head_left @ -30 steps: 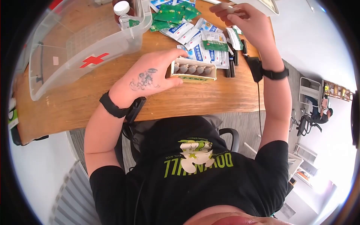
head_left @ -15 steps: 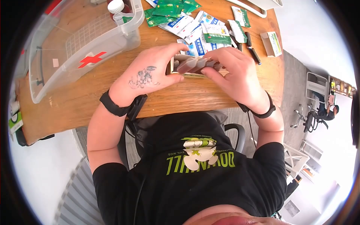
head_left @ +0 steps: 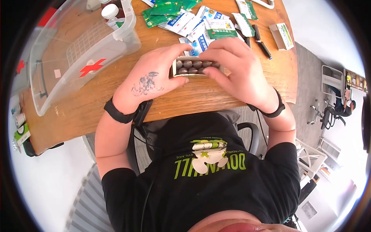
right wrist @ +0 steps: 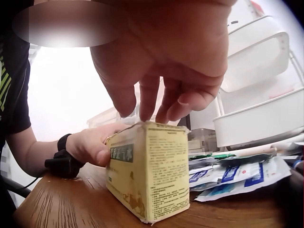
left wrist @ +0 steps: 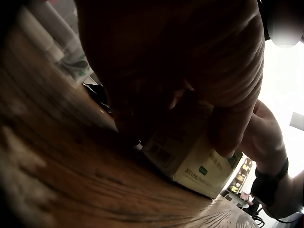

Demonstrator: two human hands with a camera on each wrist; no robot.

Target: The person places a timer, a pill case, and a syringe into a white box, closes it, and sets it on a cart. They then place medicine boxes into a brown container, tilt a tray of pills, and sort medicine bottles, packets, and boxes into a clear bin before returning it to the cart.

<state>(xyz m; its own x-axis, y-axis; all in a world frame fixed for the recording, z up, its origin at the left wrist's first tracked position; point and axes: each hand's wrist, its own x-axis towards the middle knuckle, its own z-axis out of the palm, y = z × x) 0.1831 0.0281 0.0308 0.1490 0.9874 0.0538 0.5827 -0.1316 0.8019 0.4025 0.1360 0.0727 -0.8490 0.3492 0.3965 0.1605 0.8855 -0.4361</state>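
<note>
A small yellowish carton stands on the wooden table, its top open towards the head view. Inside sit two rows of brown, round-topped vials. My left hand grips the carton's left end, thumb on the near side and fingers on the far side. Over the other end is my right hand, its fingers pointing down at the opening and touching the vials there. That hand hides the right part of the rows. In the left wrist view, the carton rests on the tabletop under the left fingers.
Green and white-blue sachets lie in a heap beyond the carton. A clear plastic bin with a red cross stands at left, a white-capped bottle inside. Dark pen-like items and another small box are at right.
My right hand came from the far right to the carton with a tilted strip of vials, which now sits level inside beside the other row. The left hand kept its grip.
</note>
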